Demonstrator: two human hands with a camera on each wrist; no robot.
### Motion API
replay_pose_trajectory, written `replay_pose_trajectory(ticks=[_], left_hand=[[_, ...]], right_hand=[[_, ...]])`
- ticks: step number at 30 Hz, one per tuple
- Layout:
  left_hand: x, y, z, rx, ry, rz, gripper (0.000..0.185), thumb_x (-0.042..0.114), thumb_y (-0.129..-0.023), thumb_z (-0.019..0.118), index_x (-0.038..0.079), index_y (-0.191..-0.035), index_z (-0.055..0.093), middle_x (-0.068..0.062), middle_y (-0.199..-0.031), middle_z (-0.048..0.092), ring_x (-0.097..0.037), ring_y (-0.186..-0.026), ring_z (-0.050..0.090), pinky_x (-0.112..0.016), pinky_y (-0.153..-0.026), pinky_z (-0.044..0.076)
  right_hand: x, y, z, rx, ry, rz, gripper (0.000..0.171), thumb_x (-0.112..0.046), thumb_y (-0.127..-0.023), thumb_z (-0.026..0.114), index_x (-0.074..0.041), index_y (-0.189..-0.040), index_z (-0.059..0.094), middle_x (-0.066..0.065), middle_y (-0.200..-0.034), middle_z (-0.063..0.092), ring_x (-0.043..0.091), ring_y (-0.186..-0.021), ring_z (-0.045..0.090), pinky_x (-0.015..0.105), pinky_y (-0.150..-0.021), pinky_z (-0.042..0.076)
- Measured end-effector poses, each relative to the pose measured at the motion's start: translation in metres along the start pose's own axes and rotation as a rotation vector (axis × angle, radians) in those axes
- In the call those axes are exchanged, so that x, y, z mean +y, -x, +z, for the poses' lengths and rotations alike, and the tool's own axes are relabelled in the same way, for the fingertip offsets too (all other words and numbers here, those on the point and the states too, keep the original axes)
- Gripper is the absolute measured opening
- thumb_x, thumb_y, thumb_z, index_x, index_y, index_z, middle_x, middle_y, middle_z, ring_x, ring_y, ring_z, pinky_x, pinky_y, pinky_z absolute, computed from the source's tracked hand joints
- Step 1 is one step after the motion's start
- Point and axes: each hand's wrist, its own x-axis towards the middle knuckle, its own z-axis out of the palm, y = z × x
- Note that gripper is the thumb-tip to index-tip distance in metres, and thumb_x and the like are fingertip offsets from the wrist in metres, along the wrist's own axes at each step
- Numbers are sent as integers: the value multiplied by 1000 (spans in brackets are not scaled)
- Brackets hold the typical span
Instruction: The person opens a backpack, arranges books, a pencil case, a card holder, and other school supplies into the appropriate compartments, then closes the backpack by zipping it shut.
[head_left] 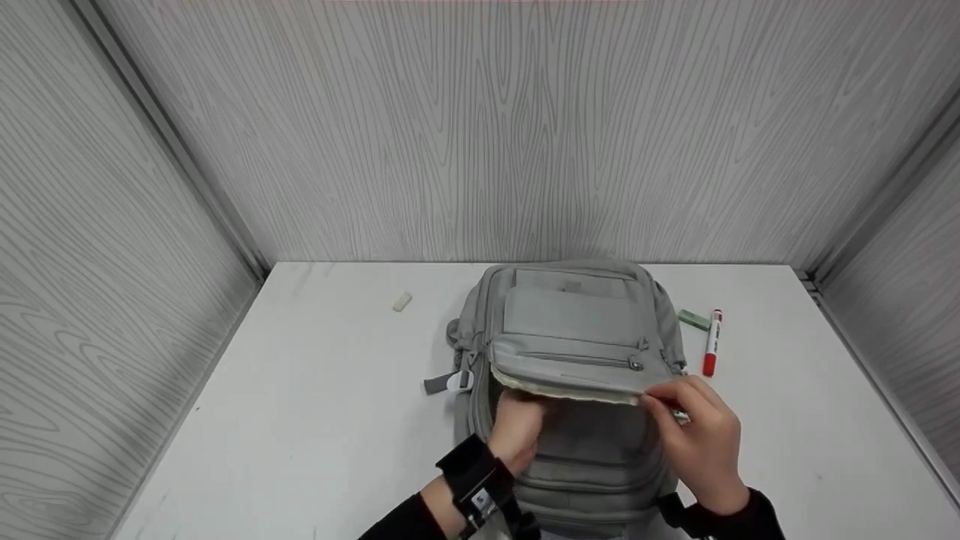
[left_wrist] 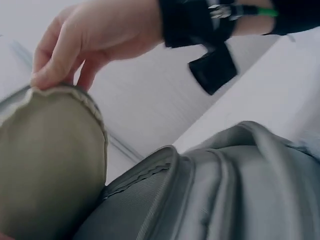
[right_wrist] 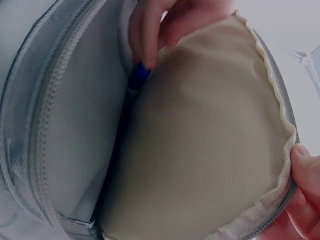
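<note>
A grey backpack [head_left: 585, 307] lies on the white table with its front pocket unzipped. My right hand [head_left: 701, 439] pinches the edge of the pocket flap [head_left: 559, 371] between thumb and fingers and lifts it, so the beige lining [right_wrist: 210, 130] shows in the right wrist view. Under the flap reaches my left hand [head_left: 519, 427], its fingers hidden from the head view. In the right wrist view, that left hand [right_wrist: 155, 30] holds a blue marker [right_wrist: 139, 77] low in the pocket; only its dark blue end shows clearly.
Right of the backpack lie a red-capped white marker [head_left: 712, 343] and a small green block [head_left: 694, 320]. A small cream-coloured eraser [head_left: 402, 302] is on the left of the table. Grey wood-patterned panels [head_left: 480, 135] stand behind and at both sides.
</note>
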Motion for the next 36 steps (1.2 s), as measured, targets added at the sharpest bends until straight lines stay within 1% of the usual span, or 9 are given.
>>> replay_pose_trajectory(ticks=[3,6,8,10,14,19,22,26,36], left_hand=[[9,11,-23,-204,-100,-31,40,-5,-86,58,-15,-125,55,-21,-121,64,-15,-98,63,-29,-89,56],[20,15,-48,-337,-187,-19,36,-4,-92,57,-20,-123,53,-26,-118,64,-12,-94,67,-29,-89,58],[28,10,-65,-389,-322,54,30,0,-92,59,-19,-115,57,-25,-108,67,-10,-86,66,-26,-84,58],[34,-1,-82,-419,-516,196,23,4,-92,61,-14,-107,64,-21,-100,70,-10,-82,65,-24,-79,56],[43,-41,-113,-306,-876,477,12,8,-91,65,0,-95,73,-13,-91,73,-15,-79,64,-25,-73,52],[47,-97,-146,44,-1146,561,15,7,-92,63,-1,-99,73,-17,-95,71,-31,-86,67,-43,-78,54],[46,-126,-162,198,-1288,562,20,7,-93,61,-4,-108,69,-23,-105,66,-39,-97,64,-50,-82,54],[40,-156,-181,269,-1416,514,29,6,-95,59,-5,-121,63,-28,-120,60,-44,-109,60,-54,-85,53],[15,-180,-202,150,-1552,162,47,14,-99,55,-2,-143,47,-29,-149,42,-49,-131,47,-64,-105,41]], right_hand=[[0,2,-1,7,-7,-1,26,15,-69,78,-7,-80,69,6,-77,62,2,-75,57,6,-76,44],[1,3,-3,14,-20,-6,20,11,-72,79,-6,-80,69,7,-77,62,0,-75,58,5,-77,44],[1,6,-4,18,-24,-5,15,6,-76,79,-6,-80,70,7,-77,63,0,-75,58,5,-77,44],[1,8,-5,21,-25,-2,9,-10,-85,76,-5,-80,70,7,-77,63,0,-75,57,6,-76,44],[1,12,-8,24,-16,7,11,-12,-86,75,-5,-80,70,7,-76,62,-2,-75,57,5,-76,43],[-1,18,-11,10,-7,28,9,-3,-81,78,-7,-80,70,5,-77,62,-4,-76,57,4,-77,44],[-5,22,-13,9,-9,39,8,-10,-84,76,-7,-81,70,5,-77,62,-2,-76,58,5,-77,44],[-10,27,-12,17,25,41,20,5,-73,80,-10,-80,70,2,-77,62,0,-74,58,7,-75,46],[-18,42,-12,-30,64,72,35,16,-60,83,-12,-75,67,-5,-72,60,-4,-66,56,9,-62,47]])
